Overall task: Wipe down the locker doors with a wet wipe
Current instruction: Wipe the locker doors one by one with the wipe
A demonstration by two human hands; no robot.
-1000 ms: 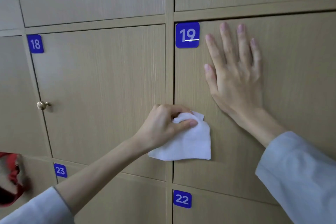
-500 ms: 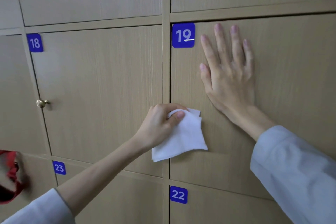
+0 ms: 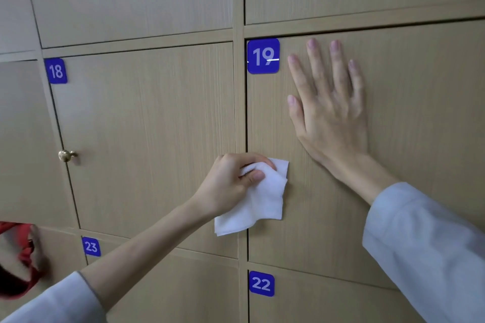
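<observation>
Spanning the whole view, the lockers (image 3: 147,139) form a wood-grain grid, and door 19 (image 3: 420,139) takes the right half, closed, with door 18 (image 3: 147,126) beside it across a narrow upright (image 3: 241,113). On door 19 the right hand (image 3: 328,110) lies flat, fingers straight and spread, pointing up — bracing the panel, I judge. Lower and to its left, the left hand (image 3: 231,183) has thumb and curled fingers bunched round the top of the wipe (image 3: 258,199), which hangs against the wood with its long axis down, straddling the upright: top corner on door 19, bottom corner on door 18. The left hand is therefore the one on the wipe, and unwiped door 19 lies to its right and above. A brass knob (image 3: 67,155) sits at door 18's left edge. Blue plates read 19 (image 3: 263,56), 18 (image 3: 56,71), 22 (image 3: 261,284), 23 (image 3: 91,246)
</observation>
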